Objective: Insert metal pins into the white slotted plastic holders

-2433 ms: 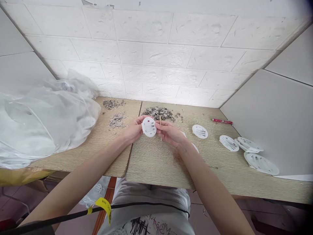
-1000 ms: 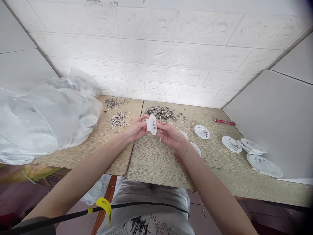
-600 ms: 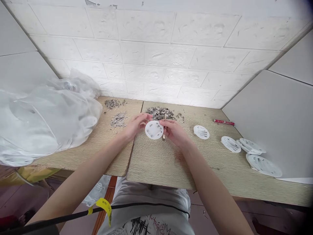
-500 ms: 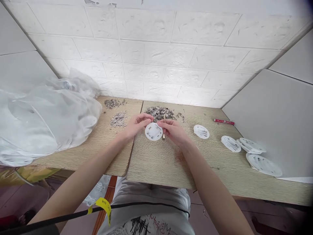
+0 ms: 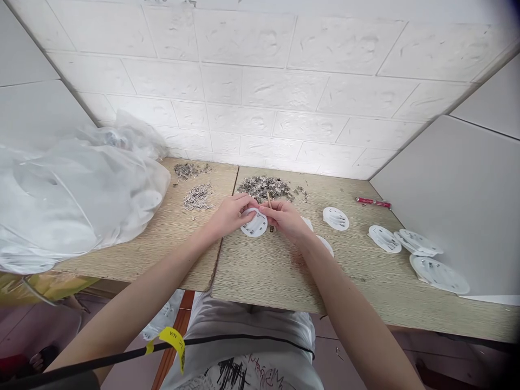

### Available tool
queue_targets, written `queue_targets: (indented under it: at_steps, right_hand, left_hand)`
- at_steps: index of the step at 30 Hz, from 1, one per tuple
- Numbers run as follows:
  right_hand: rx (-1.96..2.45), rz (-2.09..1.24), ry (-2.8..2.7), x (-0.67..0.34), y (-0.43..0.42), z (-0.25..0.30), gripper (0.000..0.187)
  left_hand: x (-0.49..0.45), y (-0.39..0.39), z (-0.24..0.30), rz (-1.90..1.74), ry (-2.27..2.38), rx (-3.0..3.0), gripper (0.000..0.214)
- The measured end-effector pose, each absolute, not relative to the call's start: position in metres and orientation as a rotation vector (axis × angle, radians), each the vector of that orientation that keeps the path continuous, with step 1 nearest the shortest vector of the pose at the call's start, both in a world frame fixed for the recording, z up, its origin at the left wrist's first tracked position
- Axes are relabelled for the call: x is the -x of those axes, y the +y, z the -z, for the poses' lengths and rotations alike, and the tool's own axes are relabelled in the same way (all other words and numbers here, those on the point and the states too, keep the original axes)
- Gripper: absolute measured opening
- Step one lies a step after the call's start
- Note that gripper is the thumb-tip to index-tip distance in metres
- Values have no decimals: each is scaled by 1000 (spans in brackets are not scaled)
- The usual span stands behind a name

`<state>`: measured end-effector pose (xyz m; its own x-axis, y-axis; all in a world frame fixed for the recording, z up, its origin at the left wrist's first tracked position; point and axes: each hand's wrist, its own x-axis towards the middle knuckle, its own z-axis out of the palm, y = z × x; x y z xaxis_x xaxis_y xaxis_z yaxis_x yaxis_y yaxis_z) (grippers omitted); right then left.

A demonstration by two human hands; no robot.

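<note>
A round white plastic disc (image 5: 254,225) lies flat on the wooden table (image 5: 264,271), held between both hands. My left hand (image 5: 229,214) pinches its upper left rim with closed fingers. My right hand (image 5: 286,219) presses on its right side and also grips a thin wooden stick (image 5: 268,199) that points up and away. A small metal piece (image 5: 271,229) lies just right of the disc.
A heap of small metal clips (image 5: 264,187) sits behind the hands, with two smaller heaps (image 5: 197,196) to the left. More white discs (image 5: 336,218) lie to the right, several stacked near the right panel (image 5: 439,273). A red tool (image 5: 372,203) lies far right. A big clear bag (image 5: 73,195) fills the left.
The disc was held upright in the air, was turned over and laid flat on the table. Both hands came down with it and now press on its edges.
</note>
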<state>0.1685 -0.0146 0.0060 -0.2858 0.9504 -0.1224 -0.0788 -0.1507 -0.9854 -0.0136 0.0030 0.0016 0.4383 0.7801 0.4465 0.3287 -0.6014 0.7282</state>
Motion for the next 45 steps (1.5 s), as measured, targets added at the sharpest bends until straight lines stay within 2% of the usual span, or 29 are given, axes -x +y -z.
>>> queue_targets:
  at_steps: [8, 20, 37, 45]
  right_hand:
    - [1095, -1495, -1210, -174, -14, -14, 28]
    - [1120, -1449, -1216, -179, -13, -15, 27]
    - [1131, -1461, -1285, -177, -15, -14, 26]
    - [1185, -1456, -1311, -174, -18, -18, 28]
  left_hand:
    - [14, 5, -6, -1012, 972, -2091, 13]
    - [36, 13, -10, -386, 823, -2205, 13]
    - [36, 13, -12, -228, 919, -2110, 16]
    - [36, 14, -8, -258, 842, -2209, 9]
